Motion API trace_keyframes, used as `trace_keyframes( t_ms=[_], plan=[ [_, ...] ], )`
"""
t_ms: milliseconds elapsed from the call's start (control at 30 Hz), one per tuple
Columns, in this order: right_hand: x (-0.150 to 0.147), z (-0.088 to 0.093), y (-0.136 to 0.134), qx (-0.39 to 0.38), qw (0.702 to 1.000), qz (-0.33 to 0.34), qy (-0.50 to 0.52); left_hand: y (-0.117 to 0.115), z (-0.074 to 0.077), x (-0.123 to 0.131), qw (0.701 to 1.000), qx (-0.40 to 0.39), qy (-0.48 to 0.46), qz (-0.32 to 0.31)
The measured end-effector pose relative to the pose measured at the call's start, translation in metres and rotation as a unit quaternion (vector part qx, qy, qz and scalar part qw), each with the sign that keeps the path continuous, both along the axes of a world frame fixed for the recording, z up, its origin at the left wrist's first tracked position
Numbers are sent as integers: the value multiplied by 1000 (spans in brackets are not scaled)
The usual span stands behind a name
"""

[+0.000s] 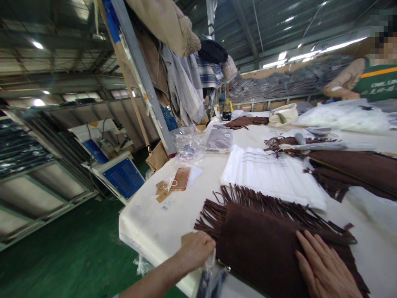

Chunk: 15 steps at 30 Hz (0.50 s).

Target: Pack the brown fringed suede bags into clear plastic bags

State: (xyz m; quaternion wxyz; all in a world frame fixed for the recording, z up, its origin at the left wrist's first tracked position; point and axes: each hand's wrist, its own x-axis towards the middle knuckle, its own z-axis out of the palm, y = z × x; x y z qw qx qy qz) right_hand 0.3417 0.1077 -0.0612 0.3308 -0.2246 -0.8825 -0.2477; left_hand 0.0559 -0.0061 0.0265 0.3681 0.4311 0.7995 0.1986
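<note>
A dark brown fringed bag [257,244] lies on the white-covered table in front of me, with long strips along its far edge and sides. My right hand [325,265] rests flat on its right part, fingers stretched out. At the bag's left edge my left hand [198,250] is closed in a fist; what its fingers grip is hidden. A small kraft tag [187,237] shows just behind that fist. Below it, at the near edge, is clear plastic [211,265] with something dark in it. Part of a metal zipper [223,265] shows on the bag's near side.
Beyond the bag lies a folded white cloth [257,171]. More brown fringed bags [356,169] are at the right. A phone [180,179], kraft tags [163,194] and crumpled plastic [187,142] lie left. A metal post [145,78] rises behind the table. A co-worker [372,78] stands far right.
</note>
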Motion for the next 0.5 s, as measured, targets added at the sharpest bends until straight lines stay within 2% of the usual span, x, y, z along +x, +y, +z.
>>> trace_keyframes(
  t_ms=[100,200,367,500],
  plan=[
    [0,2,-1,-9,1000,-3,11,0,1,1,998,43,-36,35],
    [-1,4,-1,-11,1000,-6,12,-1,-2,4,983,44,-148,96],
    [-1,0,0,-10,1000,-7,9,2,-14,8,907,28,-380,181],
    [3,-9,3,-21,1000,-17,10,6,-16,5,845,-26,-496,197]
  ],
)
